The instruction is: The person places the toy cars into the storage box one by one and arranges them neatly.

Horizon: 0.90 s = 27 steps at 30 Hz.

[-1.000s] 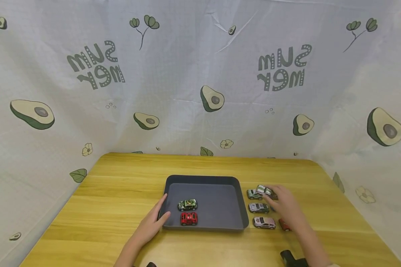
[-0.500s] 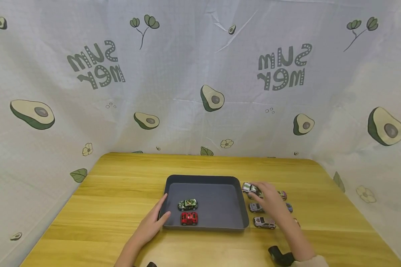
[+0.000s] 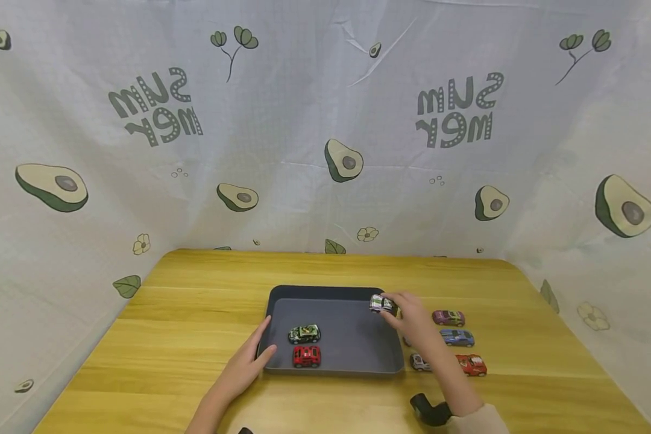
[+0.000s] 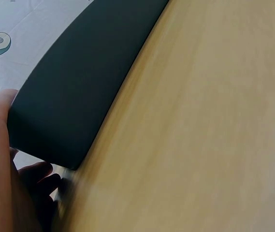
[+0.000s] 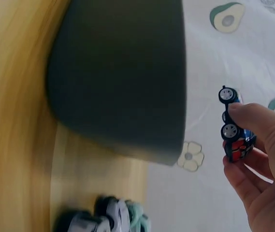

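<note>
My right hand (image 3: pixel 419 325) pinches a white toy car with green stripes (image 3: pixel 378 303) between thumb and fingers, above the far right corner of the dark grey tray (image 3: pixel 352 349). In the right wrist view, the toy car's (image 5: pixel 230 108) wheels face the camera, beyond the tray wall (image 5: pixel 123 82). My left hand (image 3: pixel 243 363) grips the tray at its near left corner, thumb over the rim; the left wrist view has the fingers in shadow beside the outer wall (image 4: pixel 79 82). Inside the tray sit a camouflage toy car (image 3: pixel 304 333) and a red toy car (image 3: pixel 307 357).
Right of the tray, a purple toy car (image 3: pixel 448 317), a blue one (image 3: pixel 457 337) and a red one (image 3: pixel 472 364) stand in a column. Beside them a white toy car (image 3: pixel 419 362) is partly hidden by my right arm. A patterned cloth (image 3: pixel 293 120) hangs behind the wooden table (image 3: pixel 195 301).
My right hand has carried the white and green toy car leftward from the cars on the table to over the tray. My left hand and the two cars inside the tray stay put.
</note>
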Tool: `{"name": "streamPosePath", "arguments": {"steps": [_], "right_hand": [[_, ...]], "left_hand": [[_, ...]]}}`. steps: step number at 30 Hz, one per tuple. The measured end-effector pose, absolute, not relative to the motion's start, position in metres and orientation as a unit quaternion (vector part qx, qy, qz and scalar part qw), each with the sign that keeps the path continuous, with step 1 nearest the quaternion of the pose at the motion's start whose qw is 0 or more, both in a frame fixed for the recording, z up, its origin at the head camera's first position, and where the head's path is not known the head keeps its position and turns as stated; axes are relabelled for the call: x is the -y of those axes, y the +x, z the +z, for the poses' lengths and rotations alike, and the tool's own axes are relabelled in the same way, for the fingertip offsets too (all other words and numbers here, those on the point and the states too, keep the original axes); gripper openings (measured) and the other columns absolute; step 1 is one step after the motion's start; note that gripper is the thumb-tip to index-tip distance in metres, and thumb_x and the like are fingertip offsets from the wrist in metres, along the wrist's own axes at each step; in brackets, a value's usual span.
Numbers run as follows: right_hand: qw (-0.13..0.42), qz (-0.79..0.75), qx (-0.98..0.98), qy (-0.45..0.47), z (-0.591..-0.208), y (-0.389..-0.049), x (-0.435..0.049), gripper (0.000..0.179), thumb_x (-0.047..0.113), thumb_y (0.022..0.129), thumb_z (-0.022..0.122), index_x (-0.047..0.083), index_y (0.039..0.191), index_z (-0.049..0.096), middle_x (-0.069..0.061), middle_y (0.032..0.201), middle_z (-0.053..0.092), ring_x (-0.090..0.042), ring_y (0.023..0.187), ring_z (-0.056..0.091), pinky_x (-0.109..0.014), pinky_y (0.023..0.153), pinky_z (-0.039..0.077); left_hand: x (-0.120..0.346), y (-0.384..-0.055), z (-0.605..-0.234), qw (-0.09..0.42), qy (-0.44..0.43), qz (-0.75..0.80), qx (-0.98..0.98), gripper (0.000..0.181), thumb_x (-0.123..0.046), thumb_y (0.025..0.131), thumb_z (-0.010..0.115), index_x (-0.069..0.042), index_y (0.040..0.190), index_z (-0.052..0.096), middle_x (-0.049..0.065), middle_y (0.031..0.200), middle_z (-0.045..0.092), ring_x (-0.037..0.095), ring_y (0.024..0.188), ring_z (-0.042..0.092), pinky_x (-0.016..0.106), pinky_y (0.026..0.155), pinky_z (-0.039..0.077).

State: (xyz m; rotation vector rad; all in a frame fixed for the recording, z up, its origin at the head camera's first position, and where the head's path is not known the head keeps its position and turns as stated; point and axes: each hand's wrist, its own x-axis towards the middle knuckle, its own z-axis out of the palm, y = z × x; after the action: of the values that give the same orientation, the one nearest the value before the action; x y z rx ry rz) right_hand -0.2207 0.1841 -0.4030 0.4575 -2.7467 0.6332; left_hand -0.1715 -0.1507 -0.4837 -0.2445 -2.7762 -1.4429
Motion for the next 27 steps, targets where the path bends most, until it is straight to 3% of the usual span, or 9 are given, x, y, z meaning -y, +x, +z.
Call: {"name": "streamPosePath", "arguments": {"steps": [27], "right_hand": [[0.083, 0.255, 0.953, 0.139, -0.411, -0.225, -0.128, 0.037, 0.018, 0.080, 0.068, 0.010, 0.114, 0.061, -0.010, 0.113, 0.060, -0.030, 0.109, 0.053, -0.043, 0.089, 0.048]], "left_hand": [[0.150, -0.171, -0.482, -0.008, -0.073, -0.460, 0.885, 0.064, -0.044, 0.091, 0.048, -0.025, 0.146, 0.021, 0.008, 0.150, 0.025, 0.033, 0.136, 0.027, 0.056, 0.107, 0.025]]}}
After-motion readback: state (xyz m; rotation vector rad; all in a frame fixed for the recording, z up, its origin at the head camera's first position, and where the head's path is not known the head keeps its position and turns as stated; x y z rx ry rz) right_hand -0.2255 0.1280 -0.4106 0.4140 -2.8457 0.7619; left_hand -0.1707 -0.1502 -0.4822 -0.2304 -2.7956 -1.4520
